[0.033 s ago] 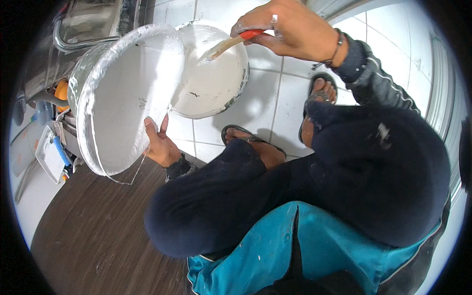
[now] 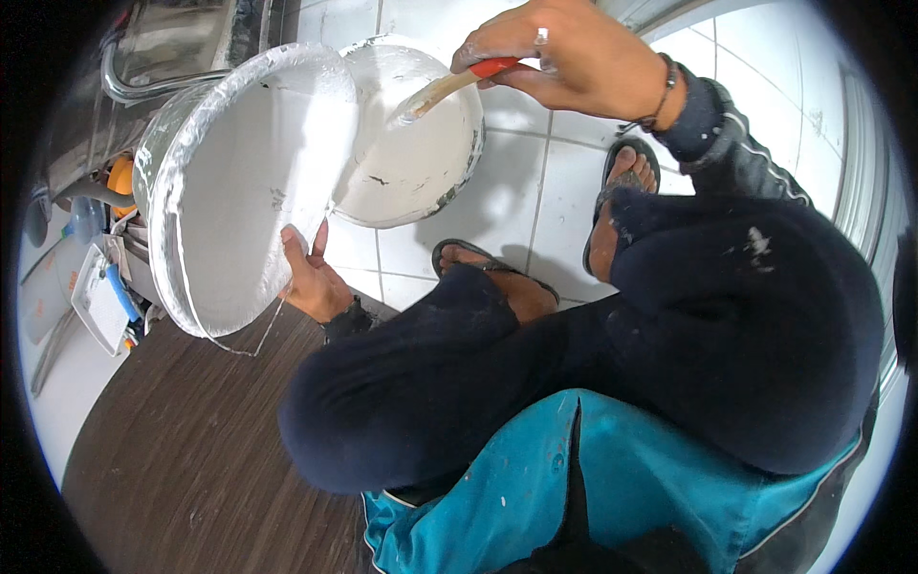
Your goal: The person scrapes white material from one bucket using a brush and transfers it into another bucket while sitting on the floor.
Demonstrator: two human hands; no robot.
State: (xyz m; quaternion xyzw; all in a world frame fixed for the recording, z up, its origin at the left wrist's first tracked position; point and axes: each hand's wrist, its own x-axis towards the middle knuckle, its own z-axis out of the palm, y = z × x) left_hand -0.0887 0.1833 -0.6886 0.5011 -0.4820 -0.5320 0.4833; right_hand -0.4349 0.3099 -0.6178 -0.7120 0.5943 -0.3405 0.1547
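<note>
My left hand grips the lower right rim of a white-coated bucket, fingers at the edge and thumb over it. This bucket is tipped on its side, its mouth toward the right, its inside smeared white. Its thin wire handle hangs below the rim. Under and beside its mouth stands a second bucket, holding white paint. Above that paint, my right hand is closed round a paintbrush with a red and wooden handle. The brush's pale tip points down left; whether it touches paint, I cannot tell.
A dark wooden tabletop lies at lower left. Beyond it are a white tray, an orange item and other clutter. A curved metal tube stands at upper left. My sandalled feet rest on white floor tiles.
The view has shifted very slightly. The brush tip sits a little farther right over the paint; both hands keep their holds.
</note>
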